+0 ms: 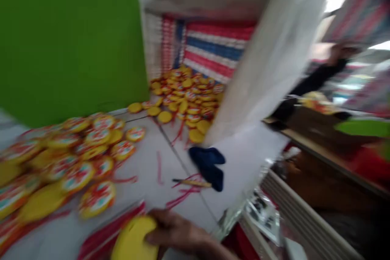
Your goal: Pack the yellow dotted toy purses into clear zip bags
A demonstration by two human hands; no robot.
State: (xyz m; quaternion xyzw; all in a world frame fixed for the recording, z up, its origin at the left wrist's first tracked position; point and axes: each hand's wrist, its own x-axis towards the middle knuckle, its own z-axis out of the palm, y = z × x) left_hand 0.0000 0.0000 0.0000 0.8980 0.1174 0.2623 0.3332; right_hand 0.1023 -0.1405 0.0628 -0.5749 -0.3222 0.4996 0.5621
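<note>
The picture is smeared by motion. My right hand comes in at the bottom edge from the lower right, with its fingers curled over the rim of a plain yellow round disc just above the white table. Under the disc lies a red-and-white striped strip. A heap of similar yellow discs with red, white and teal printed faces lies to the left of the hand. My left hand is not in sight.
A second heap of discs lies at the back before a red, blue and white striped bag. A green panel stands at the left. A white plastic sheet hangs right. A dark blue cloth, a thin yellow stick and red threads lie mid-table. Another person's dark sleeve shows far right.
</note>
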